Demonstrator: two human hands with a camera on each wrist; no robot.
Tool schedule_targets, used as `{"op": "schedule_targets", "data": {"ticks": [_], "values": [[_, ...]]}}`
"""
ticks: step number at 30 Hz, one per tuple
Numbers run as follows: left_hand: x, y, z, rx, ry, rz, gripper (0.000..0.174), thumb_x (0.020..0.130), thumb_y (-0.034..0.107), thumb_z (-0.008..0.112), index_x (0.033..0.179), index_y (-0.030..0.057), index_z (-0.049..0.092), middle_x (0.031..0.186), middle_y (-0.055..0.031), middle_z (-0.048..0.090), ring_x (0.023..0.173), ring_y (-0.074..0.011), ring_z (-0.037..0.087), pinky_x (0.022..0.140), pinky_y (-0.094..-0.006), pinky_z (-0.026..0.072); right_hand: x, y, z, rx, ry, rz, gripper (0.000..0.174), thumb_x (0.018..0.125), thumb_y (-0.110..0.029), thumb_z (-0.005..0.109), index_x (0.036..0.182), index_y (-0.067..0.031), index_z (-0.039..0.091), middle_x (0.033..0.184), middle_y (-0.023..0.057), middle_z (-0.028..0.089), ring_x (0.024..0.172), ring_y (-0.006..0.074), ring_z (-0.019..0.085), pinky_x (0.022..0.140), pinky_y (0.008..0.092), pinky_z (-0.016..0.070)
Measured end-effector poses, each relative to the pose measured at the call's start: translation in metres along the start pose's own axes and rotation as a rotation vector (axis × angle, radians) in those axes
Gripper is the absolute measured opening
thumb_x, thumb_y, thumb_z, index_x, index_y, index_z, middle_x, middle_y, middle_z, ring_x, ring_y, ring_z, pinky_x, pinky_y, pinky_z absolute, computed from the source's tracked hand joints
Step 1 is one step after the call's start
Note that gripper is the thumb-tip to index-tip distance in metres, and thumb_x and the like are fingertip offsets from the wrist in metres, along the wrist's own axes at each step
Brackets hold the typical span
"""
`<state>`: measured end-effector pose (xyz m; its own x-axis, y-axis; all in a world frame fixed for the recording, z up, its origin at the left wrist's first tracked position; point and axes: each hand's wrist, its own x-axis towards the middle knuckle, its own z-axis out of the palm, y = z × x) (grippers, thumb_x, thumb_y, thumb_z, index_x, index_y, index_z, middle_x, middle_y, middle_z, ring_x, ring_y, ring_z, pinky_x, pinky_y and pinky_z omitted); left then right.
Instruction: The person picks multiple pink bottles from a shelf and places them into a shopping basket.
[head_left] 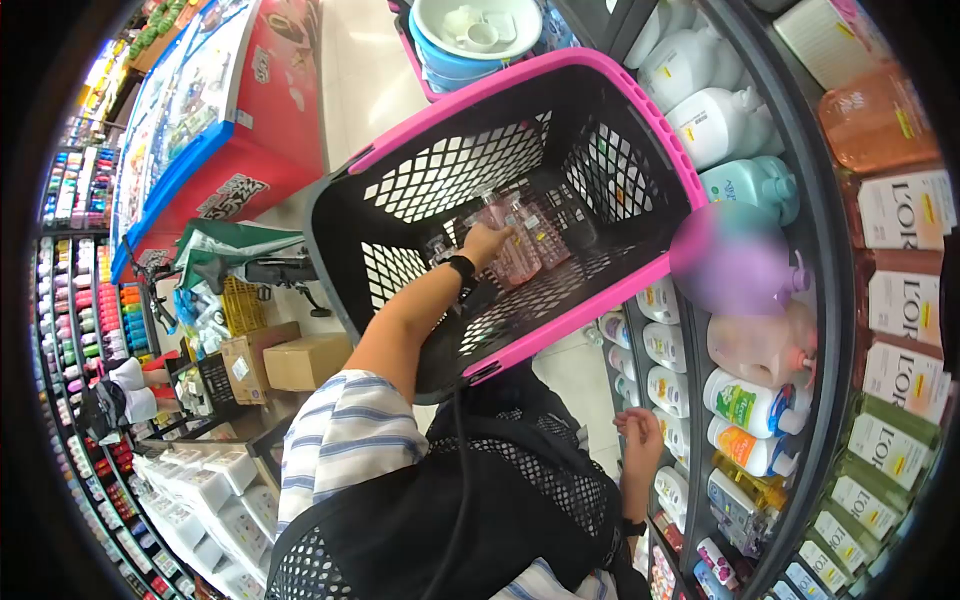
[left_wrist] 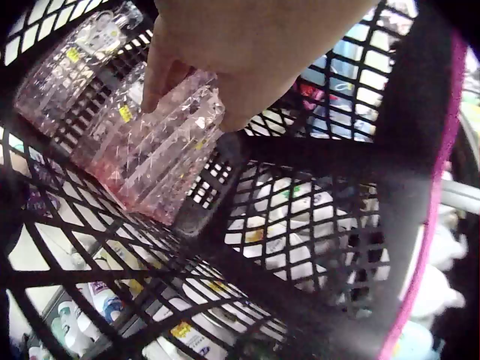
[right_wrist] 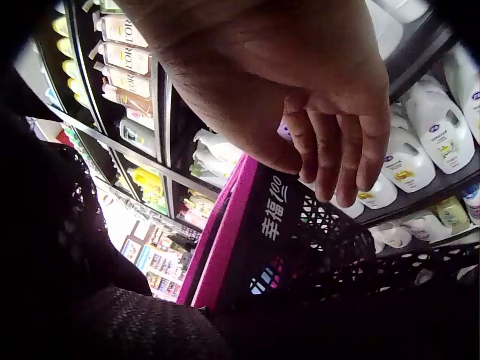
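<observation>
left hand point(head_left: 487, 243): thumb and fingers pinch the upper end of a clear pink, faceted bottle point(left_wrist: 169, 150)
pink bottle: tilted on the floor of a black, mesh-sided plastic basket point(head_left: 575, 317) with pink rim, between its long sides; a similar pale bottle point(left_wrist: 64, 82) lies beside it
right hand point(head_left: 638, 437): outside the basket, fingers loosely bent, close together

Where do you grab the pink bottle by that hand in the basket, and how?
Probably pinch the bottle across its body, coming from above: its long side seems to face the open top of the basket, and mesh walls fence it around. The left hand reaches in that way.
</observation>
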<state>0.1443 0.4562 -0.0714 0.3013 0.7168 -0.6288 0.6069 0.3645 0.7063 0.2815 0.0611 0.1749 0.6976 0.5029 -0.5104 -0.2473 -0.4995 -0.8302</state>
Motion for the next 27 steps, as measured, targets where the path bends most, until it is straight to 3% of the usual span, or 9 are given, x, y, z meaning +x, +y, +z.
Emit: {"op": "schedule_targets", "data": {"ticks": [5,9,15,17,19,21,23,25,27], "values": [[0.050,-0.053,0.048,0.264,0.272,0.000,0.060,0.070,0.049,0.073,0.076,-0.0105,0.064,0.072,-0.0246,0.066,0.069,-0.0360,0.067,0.067,-0.0409,0.0521,-0.006,0.010,0.004,-0.020,-0.018,0.079,0.010,0.093,-0.003,0.052,0.100,0.0018,0.057,0.089,0.0088,0.063,0.083,0.0167,0.064,0.076,0.0268,0.0507],[0.054,-0.040,0.046,0.150,0.109,-0.090,0.059,0.076,0.048,0.069,0.075,-0.0112,0.064,0.071,-0.0186,0.066,0.061,-0.0264,0.067,0.058,-0.0360,0.0541,-0.009,0.020,0.001,-0.013,0.050,0.119,0.011,0.094,-0.004,0.050,0.100,0.0008,0.057,0.089,0.0087,0.063,0.084,0.0166,0.064,0.077,0.0274,0.0498],[0.073,-0.060,0.074,0.275,0.088,-0.143,0.057,0.077,0.050,0.066,0.079,-0.0074,0.067,0.083,-0.0279,0.065,0.083,-0.0393,0.065,0.075,-0.0436,0.0511,-0.015,0.015,0.004,0.011,0.081,0.125,0.012,0.095,-0.005,0.049,0.100,0.0018,0.057,0.089,0.0090,0.064,0.085,0.0162,0.063,0.080,0.0279,0.0491],[0.072,-0.066,0.082,0.522,0.142,0.046,0.052,0.080,0.045,0.064,0.080,-0.0072,0.067,0.084,-0.0262,0.066,0.083,-0.0389,0.065,0.075,-0.0435,0.0513,-0.017,0.014,0.007,0.018,0.073,0.152,0.012,0.095,-0.006,0.050,0.100,0.0020,0.057,0.089,0.0090,0.064,0.085,0.0159,0.062,0.080,0.0277,0.0487],[0.076,-0.072,0.093,0.420,0.229,-0.157,0.048,0.080,0.043,0.065,0.081,-0.0058,0.068,0.085,-0.0246,0.067,0.084,-0.0379,0.066,0.073,-0.0423,0.0520,-0.019,0.019,0.011,0.023,0.077,0.167,0.012,0.095,-0.006,0.050,0.100,0.0020,0.057,0.089,0.0089,0.064,0.085,0.0159,0.062,0.080,0.0278,0.0486],[0.090,-0.089,0.095,0.898,0.065,0.142,0.036,0.081,0.032,0.066,0.080,-0.0041,0.068,0.085,-0.0257,0.066,0.086,-0.0381,0.066,0.073,-0.0417,0.0525,-0.018,0.019,0.013,0.025,0.075,0.170,0.012,0.094,-0.006,0.050,0.100,0.0020,0.057,0.089,0.0088,0.063,0.085,0.0158,0.062,0.080,0.0278,0.0486],[0.045,-0.037,0.085,0.828,-0.087,0.068,0.021,0.079,0.017,0.063,0.080,-0.0040,0.068,0.086,-0.0282,0.065,0.086,-0.0402,0.065,0.074,-0.0423,0.0529,-0.016,0.018,0.016,0.021,0.071,0.173,0.012,0.094,-0.006,0.050,0.100,0.0025,0.057,0.088,0.0091,0.064,0.085,0.0160,0.062,0.080,0.0280,0.0487],[0.041,-0.031,0.094,0.456,0.221,0.049,0.017,0.077,0.010,0.059,0.080,-0.0056,0.067,0.084,-0.0299,0.064,0.085,-0.0418,0.064,0.074,-0.0436,0.0530,-0.016,0.020,0.021,0.035,0.059,0.161,0.012,0.094,-0.006,0.050,0.100,0.0026,0.057,0.088,0.0091,0.064,0.085,0.0161,0.062,0.080,0.0280,0.0488],[0.028,-0.016,0.087,0.422,0.154,0.003,0.020,0.077,0.011,0.060,0.080,-0.0066,0.067,0.084,-0.0302,0.064,0.082,-0.0436,0.064,0.073,-0.0452,0.0529,-0.018,0.020,0.024,0.043,0.043,0.154,0.012,0.094,-0.006,0.051,0.100,0.0027,0.057,0.088,0.0091,0.064,0.085,0.0161,0.063,0.080,0.0280,0.0489]]}}
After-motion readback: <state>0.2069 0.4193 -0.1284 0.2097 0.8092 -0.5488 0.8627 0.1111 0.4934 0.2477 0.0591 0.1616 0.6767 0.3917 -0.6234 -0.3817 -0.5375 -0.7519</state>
